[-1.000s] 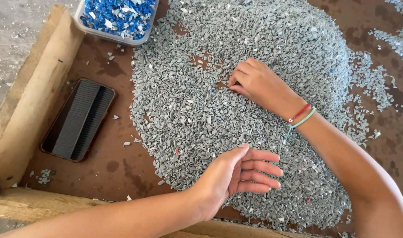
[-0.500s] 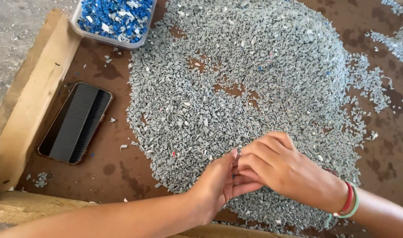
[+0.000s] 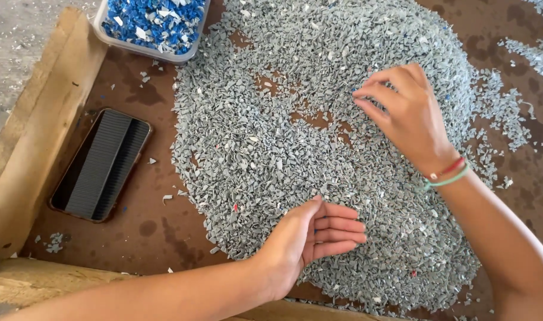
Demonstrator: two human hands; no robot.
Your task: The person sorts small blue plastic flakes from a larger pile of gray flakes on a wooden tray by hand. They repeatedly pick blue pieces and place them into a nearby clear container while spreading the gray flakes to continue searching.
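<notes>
Grey plastic flakes (image 3: 319, 148) lie in a broad heap on a brown board (image 3: 152, 238), and the person has both hands in them. From where I stand this looks like sorting: odd-coloured bits being picked out of the grey.

The right hand (image 3: 408, 113), with thin bracelets (image 3: 447, 175) at its wrist, rests on the far part of the heap. Its fingers are curled and their tips press down among the flakes. Whether a flake is pinched between them I cannot tell.

The left hand (image 3: 307, 238) lies slack and cupped on the near edge of the heap, palm turned sideways, fingers stretched toward the right arm. Nothing shows in it.

Just off the left thumb, on the side away from the right hand, sits a small red fleck (image 3: 235, 207). Lifting one such bit would, I judge, call for a fine two-finger pinch rather than a scoop.

The heap is a rough oval. Its long axis runs from the left hand, past the right fingertips, toward a tub of blue flakes (image 3: 150, 24) well beyond them. The single flakes point every way.

Well to the outside of the left hand a dark phone (image 3: 102, 163) lies flat beside the wooden frame (image 3: 40, 119).
</notes>
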